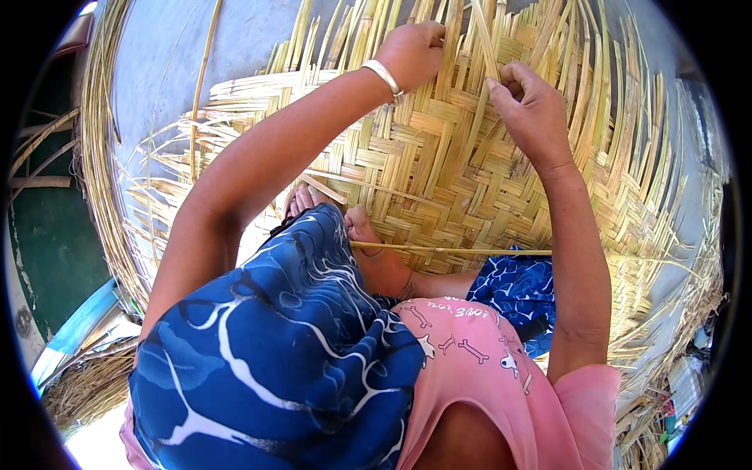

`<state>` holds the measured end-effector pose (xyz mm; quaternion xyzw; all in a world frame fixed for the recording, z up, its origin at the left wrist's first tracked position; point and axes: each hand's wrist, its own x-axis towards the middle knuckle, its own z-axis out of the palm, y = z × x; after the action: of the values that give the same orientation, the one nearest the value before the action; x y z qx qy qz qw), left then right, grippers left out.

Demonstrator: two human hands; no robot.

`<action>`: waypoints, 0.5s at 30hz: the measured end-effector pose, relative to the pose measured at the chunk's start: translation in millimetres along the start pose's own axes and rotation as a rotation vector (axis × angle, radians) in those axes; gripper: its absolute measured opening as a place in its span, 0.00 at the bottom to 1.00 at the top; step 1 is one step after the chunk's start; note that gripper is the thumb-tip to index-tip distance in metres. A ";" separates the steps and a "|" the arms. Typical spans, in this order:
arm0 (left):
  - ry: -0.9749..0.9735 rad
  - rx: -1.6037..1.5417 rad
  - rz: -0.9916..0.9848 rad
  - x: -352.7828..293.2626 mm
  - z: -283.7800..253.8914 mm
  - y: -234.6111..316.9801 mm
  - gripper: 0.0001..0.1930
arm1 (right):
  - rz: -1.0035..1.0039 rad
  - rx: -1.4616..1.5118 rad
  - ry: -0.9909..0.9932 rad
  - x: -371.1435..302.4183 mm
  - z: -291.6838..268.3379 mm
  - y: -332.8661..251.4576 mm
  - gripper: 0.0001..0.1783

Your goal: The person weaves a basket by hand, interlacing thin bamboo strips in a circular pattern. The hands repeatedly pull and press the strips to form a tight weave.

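Note:
A mat of split bamboo strips (423, 149), woven in a diagonal pattern, spreads in front of me, with loose strip ends fanning out at its far side. My left hand (411, 56), wearing a white bangle (382, 78), is closed at the far part of the weave. Its fingertips grip an upright bamboo strip (451, 47), partly hidden by the fingers. To its right, my right hand (534, 110) pinches another pale bamboo strip (483, 39) between thumb and forefinger. My bare feet (309, 199) rest at the near edge of the mat.
Across the near part of the mat lies a long thin stick (462, 250). Bundles of long thin strips (98, 141) curve along the left side. Dry straw-like scraps (90, 384) lie at lower left. Grey floor (160, 70) shows beyond the mat; assorted items (685, 384) sit at far right.

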<state>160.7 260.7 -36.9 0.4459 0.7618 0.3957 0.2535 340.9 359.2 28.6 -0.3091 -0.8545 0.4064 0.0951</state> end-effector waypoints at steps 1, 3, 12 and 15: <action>-0.044 0.070 -0.032 0.8 3.4 -1.0 0.16 | -0.012 -0.015 0.001 -0.3 -1.2 -1.9 0.10; -0.139 0.206 -0.089 -0.5 2.8 25.8 0.15 | 0.000 -0.023 0.000 -1.7 -3.2 -2.6 0.10; -0.271 -0.125 -0.468 20.5 -2.9 35.5 0.19 | 0.071 0.072 0.032 -3.7 -3.4 -5.1 0.10; -0.272 -0.167 -0.443 20.4 -3.2 39.4 0.18 | 0.092 0.067 0.029 -0.5 -3.6 -3.3 0.10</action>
<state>167.6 288.8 -3.1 0.2950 0.7645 0.3286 0.4697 341.3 359.7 33.4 -0.3504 -0.8240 0.4340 0.0990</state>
